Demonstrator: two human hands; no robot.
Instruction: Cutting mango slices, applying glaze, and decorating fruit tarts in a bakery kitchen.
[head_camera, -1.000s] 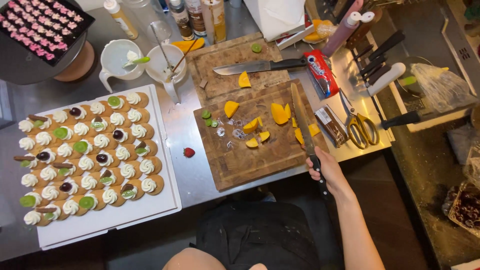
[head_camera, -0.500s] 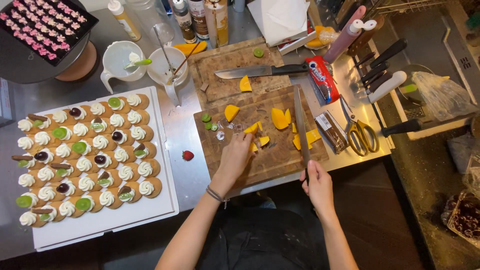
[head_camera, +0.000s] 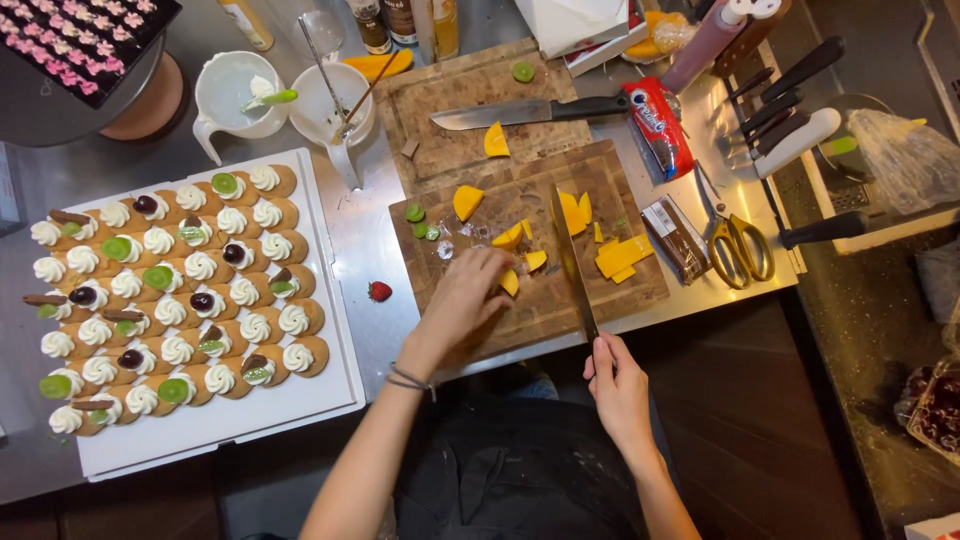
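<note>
Resting on the wooden cutting board (head_camera: 540, 300), the left hand (head_camera: 465, 300) has its grip closed on a yellow fruit piece (head_camera: 510, 283). Right hand (head_camera: 618, 385), grip clenched on the handle of a long knife (head_camera: 570, 255), blade lying across the board. Left of the board: white tray (head_camera: 330, 395) holding rows of cream-topped tartlets (head_camera: 170, 290). Beyond the board: two white jugs (head_camera: 240, 95), each holding utensils.
</note>
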